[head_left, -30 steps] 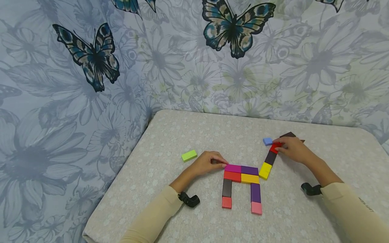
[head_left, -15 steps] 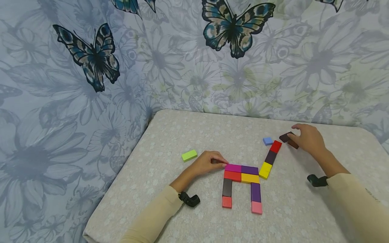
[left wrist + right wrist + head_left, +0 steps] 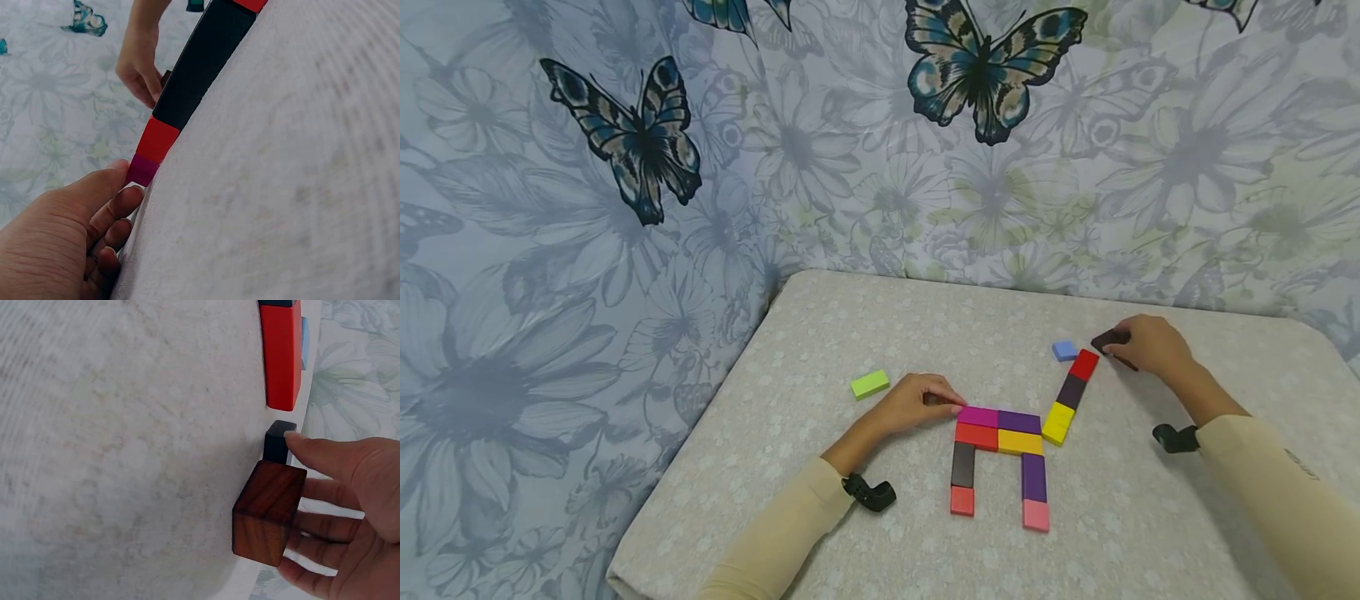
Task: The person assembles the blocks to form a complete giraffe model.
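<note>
My left hand (image 3: 910, 407) rests on the table, thumb and fingertips touching the left end of a magenta block (image 3: 978, 417). That block lies in a flat figure with red, yellow, purple, dark and pink blocks. At the back right my right hand (image 3: 1156, 347) pinches a black block (image 3: 277, 442), its thumb on one end. A brown wooden block (image 3: 265, 515) sits beside it, close to the fingers, and is mostly covered by the hand in the head view. A slanted row of red (image 3: 1083, 364), dark and yellow blocks runs from the figure toward the right hand.
A light blue block (image 3: 1064, 351) lies left of the slanted row's red end. Farther left is a lime green block (image 3: 870, 384). A pale patterned cloth covers the table (image 3: 820, 325), which stands against a butterfly-printed wall (image 3: 865, 167).
My right hand has left the red block of the slanted row, moved right, and come down onto the black block. My left hand has stayed at the magenta block.
</note>
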A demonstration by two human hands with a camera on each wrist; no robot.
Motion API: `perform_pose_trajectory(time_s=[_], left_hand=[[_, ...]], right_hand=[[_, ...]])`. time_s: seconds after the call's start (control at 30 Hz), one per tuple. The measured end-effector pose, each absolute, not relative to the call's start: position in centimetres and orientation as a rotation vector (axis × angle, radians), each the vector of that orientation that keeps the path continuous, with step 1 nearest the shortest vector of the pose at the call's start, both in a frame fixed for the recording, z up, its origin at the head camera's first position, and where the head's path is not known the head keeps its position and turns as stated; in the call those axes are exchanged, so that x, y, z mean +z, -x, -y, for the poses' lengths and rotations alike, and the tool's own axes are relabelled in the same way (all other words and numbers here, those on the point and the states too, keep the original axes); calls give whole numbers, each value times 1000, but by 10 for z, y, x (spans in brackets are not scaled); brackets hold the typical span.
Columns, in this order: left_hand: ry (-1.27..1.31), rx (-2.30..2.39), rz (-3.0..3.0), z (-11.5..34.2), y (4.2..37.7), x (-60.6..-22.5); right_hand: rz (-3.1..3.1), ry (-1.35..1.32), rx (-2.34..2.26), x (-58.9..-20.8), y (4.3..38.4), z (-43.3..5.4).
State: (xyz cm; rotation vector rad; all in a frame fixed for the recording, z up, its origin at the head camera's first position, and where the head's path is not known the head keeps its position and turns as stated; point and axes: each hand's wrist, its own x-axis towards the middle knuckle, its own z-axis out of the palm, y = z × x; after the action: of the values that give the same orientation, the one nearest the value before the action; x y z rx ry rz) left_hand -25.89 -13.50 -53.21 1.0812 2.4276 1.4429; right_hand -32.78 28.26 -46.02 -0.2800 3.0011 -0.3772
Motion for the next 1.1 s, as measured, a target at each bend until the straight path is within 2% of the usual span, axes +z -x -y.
perform_pose_trajectory(time_s=[0.2,1.1], left_hand=[[-1087,1452,-2422,134,259,-532],[-1097,1494,-2415,132,260,-533]], right_hand=[[-2979,446,-396,-465,330,-281],[-2996,658,-443,-470,326,-284]])
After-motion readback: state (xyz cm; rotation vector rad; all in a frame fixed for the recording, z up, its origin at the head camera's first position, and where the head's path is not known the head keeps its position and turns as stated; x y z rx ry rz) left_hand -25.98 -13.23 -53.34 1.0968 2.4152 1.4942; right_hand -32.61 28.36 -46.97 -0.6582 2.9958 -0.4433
